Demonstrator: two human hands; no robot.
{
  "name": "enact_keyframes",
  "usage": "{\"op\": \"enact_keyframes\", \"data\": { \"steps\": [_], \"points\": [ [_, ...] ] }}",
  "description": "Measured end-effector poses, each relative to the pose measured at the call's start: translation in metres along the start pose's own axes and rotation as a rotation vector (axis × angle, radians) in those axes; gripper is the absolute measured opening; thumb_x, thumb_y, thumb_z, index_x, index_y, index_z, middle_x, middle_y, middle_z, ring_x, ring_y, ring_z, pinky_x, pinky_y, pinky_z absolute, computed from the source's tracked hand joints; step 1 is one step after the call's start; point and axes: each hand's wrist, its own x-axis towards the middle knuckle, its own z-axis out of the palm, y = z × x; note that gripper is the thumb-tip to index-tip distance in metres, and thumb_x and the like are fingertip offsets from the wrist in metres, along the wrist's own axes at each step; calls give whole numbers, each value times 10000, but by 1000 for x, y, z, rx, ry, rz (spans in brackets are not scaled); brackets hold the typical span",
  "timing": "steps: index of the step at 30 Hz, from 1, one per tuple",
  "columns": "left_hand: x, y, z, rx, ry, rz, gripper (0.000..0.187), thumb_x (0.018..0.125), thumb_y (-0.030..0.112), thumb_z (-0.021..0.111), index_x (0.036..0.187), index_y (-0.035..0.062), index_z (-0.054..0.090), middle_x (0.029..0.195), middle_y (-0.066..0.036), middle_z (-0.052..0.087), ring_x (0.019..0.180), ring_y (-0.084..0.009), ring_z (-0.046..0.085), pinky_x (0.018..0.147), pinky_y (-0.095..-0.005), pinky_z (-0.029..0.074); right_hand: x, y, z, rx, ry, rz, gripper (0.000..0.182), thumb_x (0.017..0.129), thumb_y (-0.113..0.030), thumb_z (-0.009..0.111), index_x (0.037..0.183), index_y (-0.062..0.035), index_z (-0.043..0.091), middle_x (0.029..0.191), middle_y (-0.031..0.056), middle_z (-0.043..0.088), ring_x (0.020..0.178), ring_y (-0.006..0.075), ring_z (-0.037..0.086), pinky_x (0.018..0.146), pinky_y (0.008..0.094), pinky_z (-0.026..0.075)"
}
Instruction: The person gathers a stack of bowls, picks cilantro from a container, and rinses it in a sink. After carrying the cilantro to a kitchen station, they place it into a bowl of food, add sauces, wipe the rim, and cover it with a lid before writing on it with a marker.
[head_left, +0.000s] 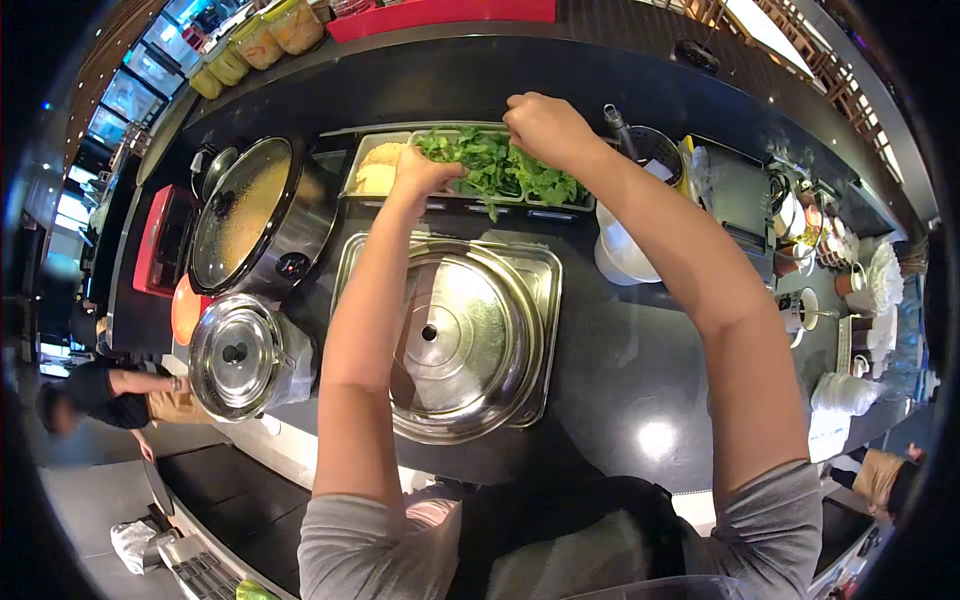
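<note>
My left hand (424, 174) is over the left side of the leafy green herbs (485, 165), its thumb spread away from the fingers and touching the leaves. Some of its fingertips are hidden. Above the back right of the herbs, my right hand (545, 128) is closed; whatever may be inside it is hidden. The herbs fill light-coloured containers set in a dark holder. Just left of them, a similar container (350, 188) holds yellow food (378, 168). A round metal lid (470, 330) lies on a rectangular metal tray (553, 290) below my hands.
A large cooker with a glass lid (243, 215) and a clear lidded pot (240, 355) stand at left. White containers (622, 245) are under my right forearm. Cups and stacked white items (885, 280) line the right side. Other people stand at far left and far right.
</note>
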Motion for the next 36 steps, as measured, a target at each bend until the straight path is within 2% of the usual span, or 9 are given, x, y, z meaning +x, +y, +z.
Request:
{"op": "enact_keyframes", "data": {
  "steps": [2,4,6,8,16,22,26,27,36],
  "points": [
    [-9,-3,-7,-371,6,47,314,634,-3,844,879,18,649,766,-64,675,593,-115,596,529,-266,476,-3,0,11,-44,73,-30,77,757,-101,683,785,-30,683,876,87,625,910,265,642,721,391,569],
    [-14,-4,-9,-406,10,58,304,655,-35,833,878,33,638,759,-37,667,581,-110,582,516,-257,459,-5,-2,12,-87,145,-62,57,750,-99,672,755,-42,671,856,72,611,891,248,636,695,376,573],
    [-14,-10,-9,-402,-113,14,367,694,-29,823,995,49,628,904,-30,678,762,-124,637,629,-265,502,-9,-6,13,-132,211,-132,48,713,-103,669,728,-59,654,840,61,604,865,235,627,674,357,571],
    [-16,-12,-4,-461,-81,-39,351,688,-42,818,974,44,632,876,-33,677,717,-128,630,607,-264,499,-12,-12,13,-148,191,-139,37,722,-96,653,739,-68,670,864,56,620,889,226,636,682,339,578],
    [-10,0,24,-358,48,76,300,663,-31,822,891,21,634,781,-54,674,620,-126,610,555,-279,482,-8,-8,9,-80,153,-96,65,736,-106,638,757,-68,687,903,62,645,919,236,646,709,359,582],
    [25,-8,63,160,209,267,404,604,101,895,908,-59,683,868,-160,724,741,-250,689,669,-384,549,-2,-6,4,-76,142,-88,68,739,-106,635,749,-67,689,903,61,645,913,244,647,714,370,583],
    [2,7,42,-381,-161,17,492,607,45,870,1047,-47,668,872,-150,713,745,-219,687,641,-360,546,-16,-8,12,-113,218,-153,45,732,-103,626,734,-77,663,848,49,613,876,221,641,669,340,577],
    [-10,16,41,-106,140,36,459,605,14,861,1022,-22,672,816,-108,688,648,-166,638,584,-314,521,-18,-8,14,-123,237,-188,37,726,-106,626,733,-82,654,842,45,607,862,215,636,663,334,572],
    [-30,4,8,-554,-3,-172,320,684,-70,821,897,61,622,777,-21,650,636,-91,573,536,-224,459,-19,-12,15,-114,239,-211,38,718,-98,629,750,-86,647,858,41,608,853,213,628,674,323,566]
  ]
}}
